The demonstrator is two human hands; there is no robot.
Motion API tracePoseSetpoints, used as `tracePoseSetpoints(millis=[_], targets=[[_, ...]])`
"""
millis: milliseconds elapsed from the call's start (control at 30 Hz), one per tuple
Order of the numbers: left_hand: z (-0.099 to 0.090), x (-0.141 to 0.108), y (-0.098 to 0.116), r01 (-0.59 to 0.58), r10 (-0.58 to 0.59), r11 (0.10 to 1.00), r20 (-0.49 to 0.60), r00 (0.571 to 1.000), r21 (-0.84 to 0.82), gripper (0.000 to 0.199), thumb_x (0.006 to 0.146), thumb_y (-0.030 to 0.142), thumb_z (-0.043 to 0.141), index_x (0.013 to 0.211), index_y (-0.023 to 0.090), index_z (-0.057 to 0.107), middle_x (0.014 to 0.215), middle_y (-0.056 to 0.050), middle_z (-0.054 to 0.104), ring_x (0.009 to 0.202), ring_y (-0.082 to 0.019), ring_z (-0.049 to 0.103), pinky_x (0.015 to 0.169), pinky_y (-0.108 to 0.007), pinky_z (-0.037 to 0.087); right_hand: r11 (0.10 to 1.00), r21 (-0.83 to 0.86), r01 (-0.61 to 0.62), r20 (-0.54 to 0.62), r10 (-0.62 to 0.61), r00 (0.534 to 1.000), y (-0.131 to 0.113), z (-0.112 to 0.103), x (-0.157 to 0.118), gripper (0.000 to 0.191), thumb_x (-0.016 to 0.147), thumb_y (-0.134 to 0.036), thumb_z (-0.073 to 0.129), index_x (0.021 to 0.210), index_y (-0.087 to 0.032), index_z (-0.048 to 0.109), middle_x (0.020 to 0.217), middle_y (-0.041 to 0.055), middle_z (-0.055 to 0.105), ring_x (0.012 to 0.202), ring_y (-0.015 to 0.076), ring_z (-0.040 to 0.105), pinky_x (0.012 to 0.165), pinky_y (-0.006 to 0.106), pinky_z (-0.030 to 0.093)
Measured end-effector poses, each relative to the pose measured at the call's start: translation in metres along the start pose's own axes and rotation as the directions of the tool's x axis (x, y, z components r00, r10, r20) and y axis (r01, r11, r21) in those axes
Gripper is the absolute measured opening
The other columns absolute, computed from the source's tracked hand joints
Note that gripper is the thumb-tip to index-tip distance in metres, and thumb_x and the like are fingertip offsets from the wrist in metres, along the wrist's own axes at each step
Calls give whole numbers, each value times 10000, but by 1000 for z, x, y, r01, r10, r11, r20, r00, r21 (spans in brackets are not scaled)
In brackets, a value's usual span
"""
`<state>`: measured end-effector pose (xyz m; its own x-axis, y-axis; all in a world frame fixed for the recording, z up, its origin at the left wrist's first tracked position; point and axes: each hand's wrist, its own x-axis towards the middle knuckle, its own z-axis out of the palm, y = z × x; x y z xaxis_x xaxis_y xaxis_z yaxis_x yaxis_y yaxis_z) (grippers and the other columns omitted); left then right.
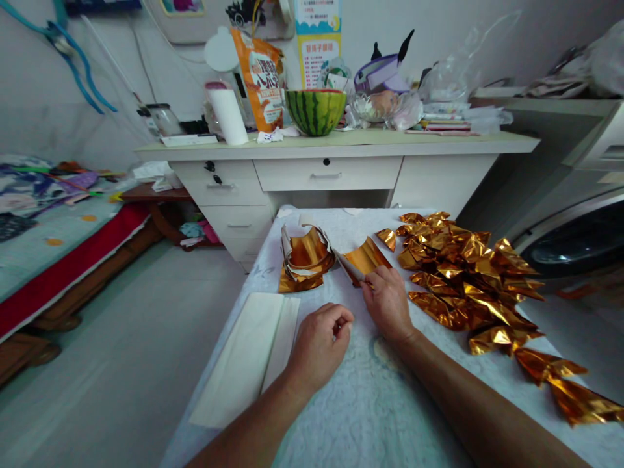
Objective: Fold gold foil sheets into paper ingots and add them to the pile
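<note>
My right hand [389,304] grips the near edge of a curled gold foil paper sheet [366,259] with a pale underside. My left hand [322,339] is closed just above the cloth, its thumb and forefinger together, and I see nothing in it. Beside it on the left lies a stack of white paper strips [244,354]. Beyond my hands sits a loose stack of curled gold foil sheets [306,255], some showing pale backs. A heap of folded gold foil pieces [458,273] spreads over the right side of the table.
A patterned pale cloth covers the table [380,416]. Behind it stands a white desk [326,174] bearing a cut watermelon [316,114], an orange snack pouch [263,81] and a paper roll [228,116]. A bed [73,253] is left, a washing machine [580,227] right.
</note>
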<state>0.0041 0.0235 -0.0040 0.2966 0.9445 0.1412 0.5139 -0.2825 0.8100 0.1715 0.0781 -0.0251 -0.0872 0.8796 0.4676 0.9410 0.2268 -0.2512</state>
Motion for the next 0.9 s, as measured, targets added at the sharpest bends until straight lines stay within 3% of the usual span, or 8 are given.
tracePoseSetpoints(millis=[333, 533, 600, 700, 800, 900], targets=[[-1, 0, 0, 8, -8, 1000, 0, 1000, 2, 142, 794, 90, 520, 804, 189, 621, 793, 5, 631, 732, -137, 575, 679, -245, 405, 997, 71, 43, -18, -41, 999, 5, -7, -3, 242, 943, -252, 538, 778, -174, 698, 764, 65, 608, 791, 224, 527, 748, 330, 398], [-2, 0, 1, -10, 9, 1000, -4, 1000, -16, 123, 804, 99, 538, 798, 189, 622, 796, 3, 625, 735, -139, 581, 699, -254, 428, 974, 225, 36, -34, -29, 999, 8, -42, -8, 221, 939, -240, 484, 849, -187, 679, 833, 65, 667, 813, 214, 594, 765, 325, 447], [-2, 0, 2, -13, 13, 999, -23, 1000, -39, 105, 810, 117, 557, 844, 190, 625, 846, -7, 628, 760, -144, 586, 714, -260, 443, 929, 368, -35, 10, 34, 999, 11, -59, -13, 198, 924, -261, 497, 881, -192, 677, 823, 51, 676, 780, 204, 610, 722, 311, 452], [-3, -1, 3, -23, 16, 997, -107, 994, -71, 228, 812, 181, 609, 1039, 197, 605, 1031, -46, 616, 913, -184, 585, 791, -297, 463, 837, 517, -179, 200, 84, 976, 19, -82, -23, 222, 912, -334, 517, 820, -199, 667, 755, 27, 653, 685, 178, 586, 632, 282, 441], [-6, -2, 2, -51, 30, 993, -186, 982, -108, 386, 835, 279, 629, 1203, 201, 540, 1186, -85, 568, 1079, -230, 540, 895, -352, 447, 661, 684, -309, 375, 44, 926, 26, -94, -31, 269, 891, -433, 565, 809, -198, 669, 743, 20, 645, 692, 171, 588, 619, 265, 454], [-9, 0, 1, -63, 35, 986, -174, 984, -155, 381, 862, 346, 615, 1210, 204, 552, 1197, -84, 565, 1107, -236, 526, 930, -361, 425, 487, 758, -433, 477, 36, 878, 29, -95, -36, 315, 830, -503, 646, 790, -192, 663, 706, 11, 644, 646, 154, 582, 588, 252, 458]])
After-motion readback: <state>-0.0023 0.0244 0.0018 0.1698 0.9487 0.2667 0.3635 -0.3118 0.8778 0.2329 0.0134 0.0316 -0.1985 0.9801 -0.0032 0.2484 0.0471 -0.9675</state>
